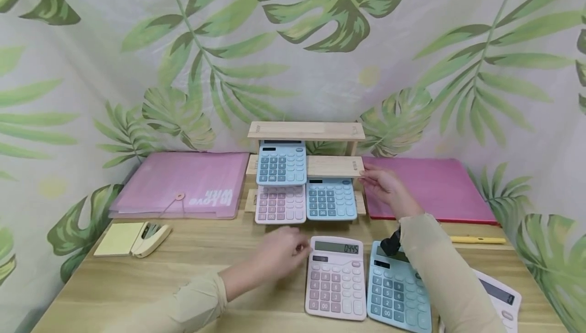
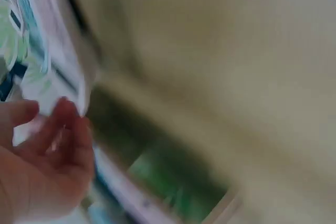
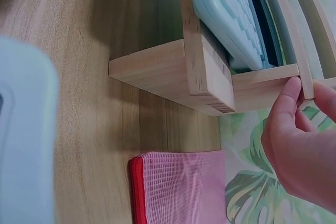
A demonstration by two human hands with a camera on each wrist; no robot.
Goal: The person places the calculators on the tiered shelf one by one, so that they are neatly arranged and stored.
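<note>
My right hand [image 1: 384, 185] pinches the right end of the middle slat of a wooden rack [image 1: 334, 165]; the right wrist view shows thumb and fingers around the slat's end. On the rack lean a blue calculator [image 1: 281, 162] on the upper level, with a pink calculator [image 1: 280, 206] and another blue calculator [image 1: 330, 201] below. My left hand [image 1: 279, 254], fingers loosely curled and holding nothing visible, hovers by the upper left corner of a pink calculator [image 1: 336, 282] reading 0445. Right of it lies a blue calculator [image 1: 396, 292], partly under my right forearm.
A pink folder [image 1: 183, 180] lies left of the rack, a red-edged mesh pouch [image 1: 426, 190] right of it. Yellow sticky notes [image 1: 119, 239] and a cream stapler [image 1: 153, 241] sit at left. A yellow pen [image 1: 478, 240] and another calculator [image 1: 501, 297] are at right.
</note>
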